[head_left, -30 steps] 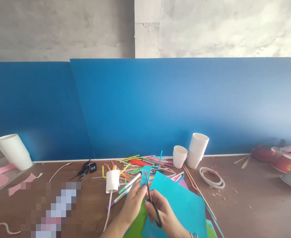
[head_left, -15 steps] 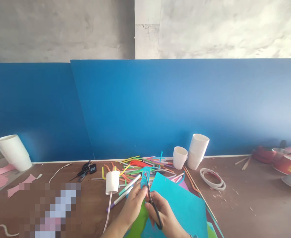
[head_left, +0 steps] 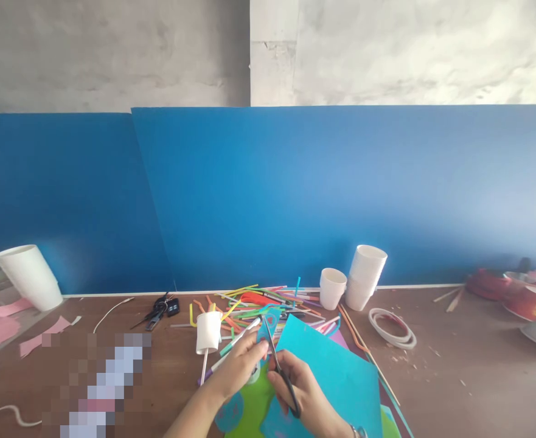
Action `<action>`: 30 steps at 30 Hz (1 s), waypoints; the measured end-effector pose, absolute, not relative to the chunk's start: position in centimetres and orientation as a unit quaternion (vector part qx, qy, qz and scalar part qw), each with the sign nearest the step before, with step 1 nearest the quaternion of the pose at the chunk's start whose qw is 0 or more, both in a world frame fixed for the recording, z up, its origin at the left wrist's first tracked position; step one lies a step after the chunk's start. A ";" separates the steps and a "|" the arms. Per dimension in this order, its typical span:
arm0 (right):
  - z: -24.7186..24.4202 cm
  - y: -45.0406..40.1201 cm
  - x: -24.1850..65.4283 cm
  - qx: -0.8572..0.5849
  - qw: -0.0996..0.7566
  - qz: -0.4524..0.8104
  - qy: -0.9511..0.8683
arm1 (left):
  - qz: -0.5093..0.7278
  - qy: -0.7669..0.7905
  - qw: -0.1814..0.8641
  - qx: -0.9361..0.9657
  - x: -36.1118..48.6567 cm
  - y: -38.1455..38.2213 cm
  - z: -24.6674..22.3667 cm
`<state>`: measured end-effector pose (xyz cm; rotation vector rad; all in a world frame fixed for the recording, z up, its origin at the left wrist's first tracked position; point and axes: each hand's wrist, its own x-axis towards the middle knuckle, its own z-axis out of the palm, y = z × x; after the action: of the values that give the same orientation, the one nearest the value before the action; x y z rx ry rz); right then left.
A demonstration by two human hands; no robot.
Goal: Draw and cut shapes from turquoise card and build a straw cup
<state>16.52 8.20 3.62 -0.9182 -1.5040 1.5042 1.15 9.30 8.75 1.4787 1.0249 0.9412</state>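
Pinched in my left hand [head_left: 244,363] is a small strip of blue paper [head_left: 269,322] with a faint reddish drawing on it. My right hand [head_left: 297,383] grips black-handled scissors [head_left: 288,389], whose blades point up and lie against the strip's right side. Whether the blades are parted is hard to make out. Beneath my hands lie a green sheet [head_left: 252,406] and rounded blue cut-outs [head_left: 230,413]. A larger blue sheet [head_left: 331,371] spreads under and beside my right hand.
Behind my hands are loose coloured straws [head_left: 249,304]. An upside-down paper cup [head_left: 208,333] on a straw stands left. Paper cups [head_left: 332,289], a taller cup stack [head_left: 365,277] and a tape roll [head_left: 393,328] are right. Keys [head_left: 158,311] lie left, before a blue partition [head_left: 295,194].
My left hand has shifted slightly left, and the blue strip has turned, showing its drawing. More of the blue cut-outs below is visible. The scissors stay in my right hand.
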 end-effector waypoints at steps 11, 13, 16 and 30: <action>3.5 8.3 16.3 -0.370 0.403 0.595 -0.589 | 0.415 0.444 0.532 0.590 1.4 9.7 7.7; 3.5 8.2 16.3 -0.366 0.408 0.595 -0.588 | 0.446 0.440 0.527 0.575 2.1 9.4 7.4; 3.7 8.1 16.3 -0.351 0.419 0.598 -0.586 | 0.471 0.451 0.498 0.572 2.8 9.0 7.4; 4.4 7.9 16.4 -0.339 0.435 0.581 -0.598 | 0.463 0.466 0.515 0.550 3.7 8.2 7.9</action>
<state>16.35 7.93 4.39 -0.8439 -1.4900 1.4469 3.67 8.16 7.87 1.3225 1.1202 1.1113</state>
